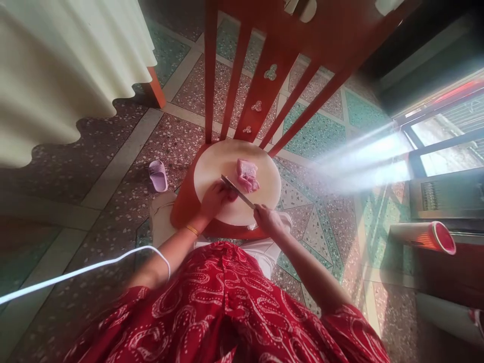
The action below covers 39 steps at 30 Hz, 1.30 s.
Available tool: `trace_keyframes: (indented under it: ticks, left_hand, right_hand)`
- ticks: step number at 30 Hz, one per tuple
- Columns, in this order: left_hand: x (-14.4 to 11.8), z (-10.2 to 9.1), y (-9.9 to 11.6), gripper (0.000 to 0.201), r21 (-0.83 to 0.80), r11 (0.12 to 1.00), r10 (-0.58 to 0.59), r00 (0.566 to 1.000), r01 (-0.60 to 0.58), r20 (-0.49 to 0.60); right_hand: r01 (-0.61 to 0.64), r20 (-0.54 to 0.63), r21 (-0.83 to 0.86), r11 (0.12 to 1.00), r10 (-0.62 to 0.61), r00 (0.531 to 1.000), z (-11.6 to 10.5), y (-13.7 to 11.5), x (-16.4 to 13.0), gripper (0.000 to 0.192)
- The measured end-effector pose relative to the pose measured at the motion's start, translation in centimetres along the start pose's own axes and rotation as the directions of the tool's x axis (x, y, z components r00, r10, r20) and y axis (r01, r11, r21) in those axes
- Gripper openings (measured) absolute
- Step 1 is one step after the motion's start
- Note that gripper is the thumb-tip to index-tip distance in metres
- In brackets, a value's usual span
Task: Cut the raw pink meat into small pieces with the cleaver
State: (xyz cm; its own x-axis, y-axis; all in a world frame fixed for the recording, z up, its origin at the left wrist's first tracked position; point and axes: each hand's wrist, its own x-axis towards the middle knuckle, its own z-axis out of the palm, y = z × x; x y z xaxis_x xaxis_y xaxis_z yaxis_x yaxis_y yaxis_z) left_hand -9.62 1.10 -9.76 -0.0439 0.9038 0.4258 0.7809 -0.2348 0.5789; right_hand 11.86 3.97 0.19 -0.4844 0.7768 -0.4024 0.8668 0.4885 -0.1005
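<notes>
On the left of the floor lay a purple slipper. The left hand rested curled on the round cutting board, fingers by the knife blade. Raw meat lay just right of the blade. The right hand gripped the handle.

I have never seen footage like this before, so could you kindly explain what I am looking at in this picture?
There is no machine here: a person wears a camera on the head, so the one picture looks down along both arms. A round cutting board rests on the seat of a red chair. A piece of raw meat lies on the board. The right hand grips a knife, its blade pointing toward the meat. The left hand rests on the board by the blade. On the tiled floor nearby lie a lilac slipper and a white cable.
</notes>
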Motion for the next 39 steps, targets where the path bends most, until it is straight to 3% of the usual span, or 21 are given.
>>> trace_keyframes:
  ticks: [6,13,16,20,22,28,30,34,37,39]
  left_hand:
    - [0.6,0.2,-0.2,0.02,-0.005,1.0,-0.014,1.0,0.014,0.013]
    - [0.5,0.5,-0.6,0.019,0.009,1.0,-0.008,1.0,0.008,0.017]
    - [0.6,0.3,-0.1,0.017,-0.017,1.0,-0.02,1.0,0.02,0.005]
    - [0.8,0.0,0.3,0.021,-0.084,0.996,-0.024,1.0,0.025,0.012]
    - [0.8,0.1,0.1,0.022,-0.112,0.994,-0.012,1.0,0.015,0.026]
    - [0.3,0.7,-0.8,0.019,-0.053,0.998,-0.017,1.0,0.017,0.001]
    - [0.2,0.9,-0.9,0.021,-0.012,1.0,0.005,1.0,-0.005,0.001]
    - [0.1,0.8,-0.9,0.018,-0.04,0.999,-0.033,0.999,0.033,0.002]
    - [0.1,0.9,-1.2,0.02,-0.091,0.994,-0.052,0.999,0.053,0.014]
    - [0.0,1.1,-1.3,0.022,-0.099,0.994,-0.05,0.999,0.05,0.009]
  right_hand:
    - [-0.091,0.139,-0.188,0.978,0.118,0.983,-0.6,-1.5,2.1,0.027]
    - [0.034,0.125,-0.077,0.996,-0.025,0.992,-2.6,-5.6,8.5,0.035]
    - [0.0,0.17,-0.074,0.997,0.012,0.985,-2.4,-4.7,7.1,0.036]
    - [-0.077,0.266,-0.205,0.976,0.131,0.955,-1.2,-1.8,3.2,0.027]
    - [-0.072,0.277,-0.242,0.968,0.14,0.951,-0.8,-1.5,2.9,0.024]
    - [0.052,0.208,-0.107,0.993,-0.029,0.978,-1.6,-6.8,9.1,0.032]
    - [0.071,0.175,-0.082,0.994,-0.056,0.983,-2.0,-7.5,9.8,0.033]
    - [0.07,0.186,-0.072,0.995,-0.055,0.981,-1.3,-4.3,6.3,0.039]
    - [-0.057,0.229,-0.142,0.988,0.088,0.969,-0.1,-1.2,2.9,0.031]
    - [-0.09,0.236,-0.158,0.983,0.126,0.964,0.3,-0.7,2.3,0.029]
